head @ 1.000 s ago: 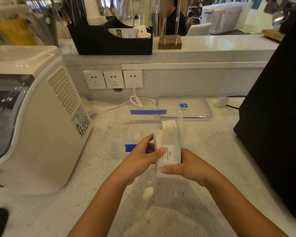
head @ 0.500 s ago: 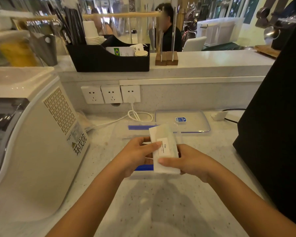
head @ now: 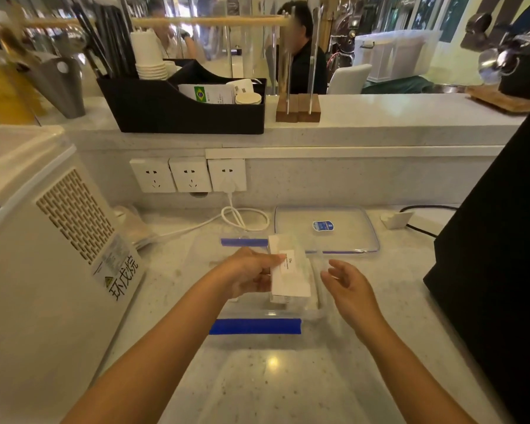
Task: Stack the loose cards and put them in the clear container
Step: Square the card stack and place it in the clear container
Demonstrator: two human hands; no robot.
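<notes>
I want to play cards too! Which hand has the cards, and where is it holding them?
The left hand holds the stack of cards by its left edge, over the clear container. The right hand is open and holds nothing.

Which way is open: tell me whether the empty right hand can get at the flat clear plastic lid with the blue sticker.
Probably yes. The right hand is open and empty, and the flat clear plastic lid lies uncovered on the counter just beyond it; nothing stands between them.
</notes>
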